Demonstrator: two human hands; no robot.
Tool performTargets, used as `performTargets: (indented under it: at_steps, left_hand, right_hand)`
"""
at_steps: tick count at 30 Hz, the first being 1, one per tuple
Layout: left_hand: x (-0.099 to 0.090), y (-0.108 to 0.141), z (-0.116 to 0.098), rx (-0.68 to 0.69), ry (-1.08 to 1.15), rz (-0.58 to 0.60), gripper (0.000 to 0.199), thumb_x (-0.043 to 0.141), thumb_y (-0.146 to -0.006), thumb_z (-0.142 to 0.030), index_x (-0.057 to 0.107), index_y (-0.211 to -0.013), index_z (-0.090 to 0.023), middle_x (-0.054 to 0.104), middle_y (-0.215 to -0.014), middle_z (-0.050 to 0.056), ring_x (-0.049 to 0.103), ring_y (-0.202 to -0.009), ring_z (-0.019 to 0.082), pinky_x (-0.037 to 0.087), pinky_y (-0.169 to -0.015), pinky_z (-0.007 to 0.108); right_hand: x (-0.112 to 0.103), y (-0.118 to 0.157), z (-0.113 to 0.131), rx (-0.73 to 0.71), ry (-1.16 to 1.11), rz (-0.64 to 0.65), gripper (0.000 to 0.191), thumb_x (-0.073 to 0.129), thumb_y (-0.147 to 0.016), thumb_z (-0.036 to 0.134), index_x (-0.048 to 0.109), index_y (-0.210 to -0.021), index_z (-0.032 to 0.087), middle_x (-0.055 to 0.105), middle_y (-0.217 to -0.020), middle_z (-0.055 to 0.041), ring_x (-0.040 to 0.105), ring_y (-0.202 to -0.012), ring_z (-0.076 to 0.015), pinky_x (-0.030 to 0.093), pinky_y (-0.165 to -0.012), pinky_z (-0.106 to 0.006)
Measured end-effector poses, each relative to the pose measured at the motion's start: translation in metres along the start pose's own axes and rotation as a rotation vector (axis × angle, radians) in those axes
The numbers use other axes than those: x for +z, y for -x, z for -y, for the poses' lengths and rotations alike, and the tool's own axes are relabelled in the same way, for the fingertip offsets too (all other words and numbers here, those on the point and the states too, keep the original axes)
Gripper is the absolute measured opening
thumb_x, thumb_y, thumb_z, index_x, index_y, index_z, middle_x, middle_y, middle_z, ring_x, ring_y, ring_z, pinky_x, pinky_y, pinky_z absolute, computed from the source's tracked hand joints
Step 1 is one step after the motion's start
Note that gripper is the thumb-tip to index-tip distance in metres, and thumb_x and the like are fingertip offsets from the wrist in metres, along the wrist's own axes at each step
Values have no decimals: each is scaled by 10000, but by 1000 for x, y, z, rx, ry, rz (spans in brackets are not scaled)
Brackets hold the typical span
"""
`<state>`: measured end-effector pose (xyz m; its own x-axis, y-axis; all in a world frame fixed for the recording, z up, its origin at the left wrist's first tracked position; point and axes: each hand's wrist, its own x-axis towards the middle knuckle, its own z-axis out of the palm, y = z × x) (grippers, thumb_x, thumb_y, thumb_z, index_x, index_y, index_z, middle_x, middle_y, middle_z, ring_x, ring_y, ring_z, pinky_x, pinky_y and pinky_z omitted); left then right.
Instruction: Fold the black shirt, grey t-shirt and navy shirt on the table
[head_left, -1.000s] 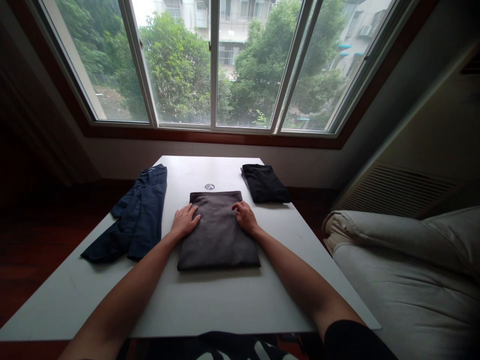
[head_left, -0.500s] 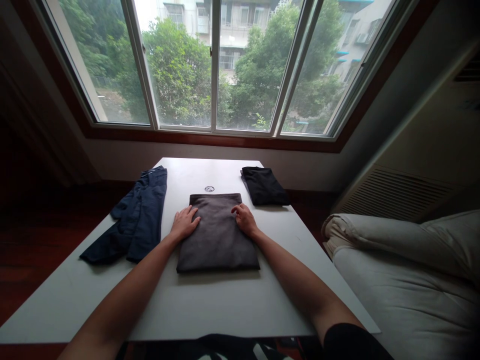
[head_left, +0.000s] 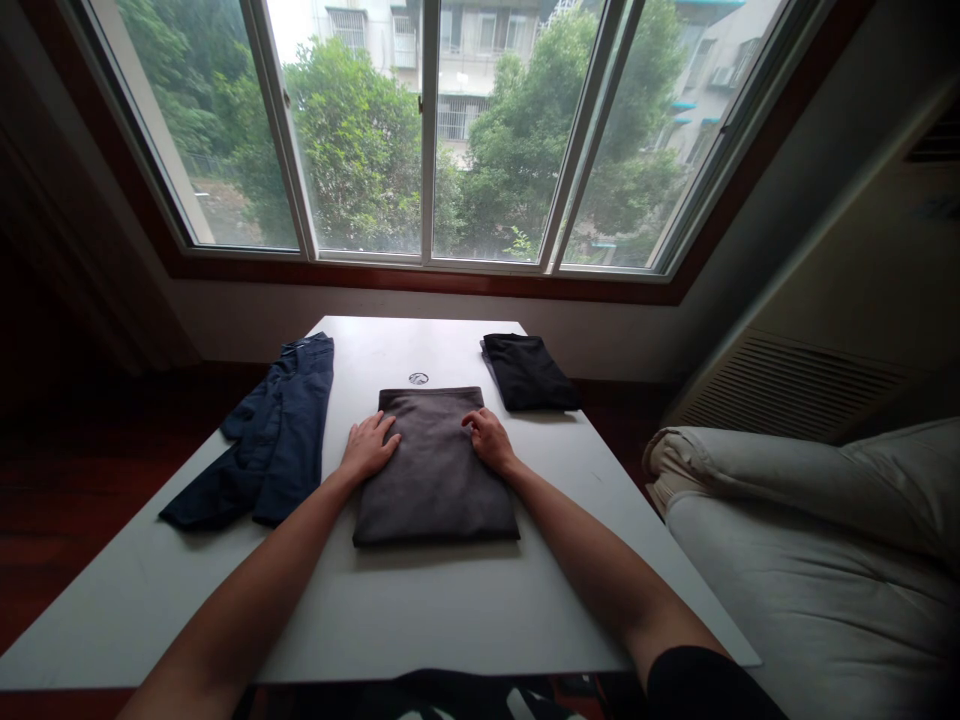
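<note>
A dark grey garment (head_left: 435,480), folded into a neat rectangle, lies flat in front of me; I cannot tell its exact kind. My left hand (head_left: 370,446) rests along its left side, fingers outstretched and lying partly on the cloth. On the opposite side, my right hand (head_left: 489,440) touches the right edge with its fingers loosely bent and a gap between index finger and thumb. Neither hand grips the fabric.
The garment is on a white table (head_left: 450,620) with a small round dark mark. Navy trousers (head_left: 289,430) lie to the left, reaching the table's edge. Folded dark clothing (head_left: 532,372) sits at the back right. A pale sofa (head_left: 810,540) stands right; a window (head_left: 427,140) is ahead.
</note>
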<state>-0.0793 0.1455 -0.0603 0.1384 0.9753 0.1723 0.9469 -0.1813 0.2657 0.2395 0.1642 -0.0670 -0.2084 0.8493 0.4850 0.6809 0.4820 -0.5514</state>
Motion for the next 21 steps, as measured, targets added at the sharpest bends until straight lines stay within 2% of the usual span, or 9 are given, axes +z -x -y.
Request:
performTargets:
  at_steps: [21]
  left_hand:
    - [-1, 1, 0, 7, 7, 1, 536, 458, -1047, -502, 519, -1520, -259, 396, -1660, 122, 371, -1516, 312, 275, -1234, 529]
  right_hand:
    - [3, 1, -4, -13, 0, -9, 358, 512, -861, -19, 711, -1011, 237, 555, -983, -36, 559, -897, -179, 477, -862, -284]
